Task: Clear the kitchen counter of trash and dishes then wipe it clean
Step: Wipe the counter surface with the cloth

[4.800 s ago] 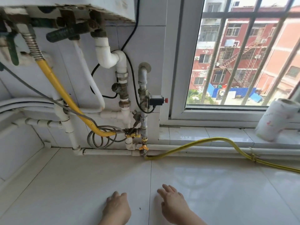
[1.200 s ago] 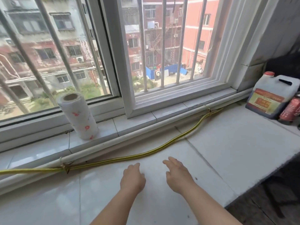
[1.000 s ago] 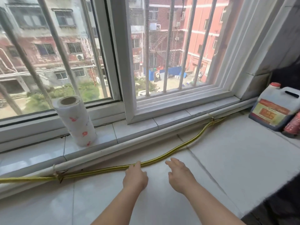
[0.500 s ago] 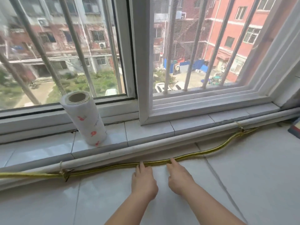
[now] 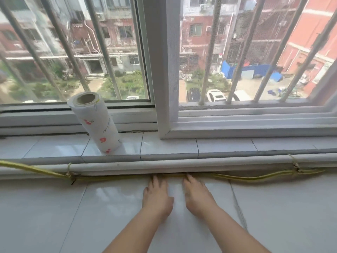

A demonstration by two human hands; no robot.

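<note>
Head view, looking down across a white tiled table (image 5: 54,216) toward a window.

Left hand (image 5: 157,197): palm down on the table, fingers straight and close together, spread flat rather than gripping. Fingertips up against a yellow hose (image 5: 255,178) at the back of the table; touching it or just short, cannot tell.

Right hand (image 5: 197,195): just beside the left, also palm down and flat, fingers straight, thumb angled toward the left hand. Fingertips at the same hose, same doubt about contact. Narrow strip of bare tile between the 2 hands. Bare forearms entering from the bottom edge.

Hose: lying along the foot of a white pipe (image 5: 145,165), left to right across the whole view. Bound to the pipe by a cord tie (image 5: 70,173) left of the hands and another far right. Bows slightly away from the pipe right of the hands.

Pipe: horizontal, tucked under the front edge of a tiled sill (image 5: 169,147), 1 step above the table.

Roll (image 5: 96,123): paper towel, white with small red prints, standing on end on the sill, top leaning left in this view, cardboard core showing. Left of the hands, well apart from them, beyond hose and pipe, close to the window frame.

Window: white frame, thick post (image 5: 165,70) above the hands, metal bars outside. Beyond the glass, brick blocks, greenery, parked cars.

Table surface glossy, window glare on the tile left of the left hand.
</note>
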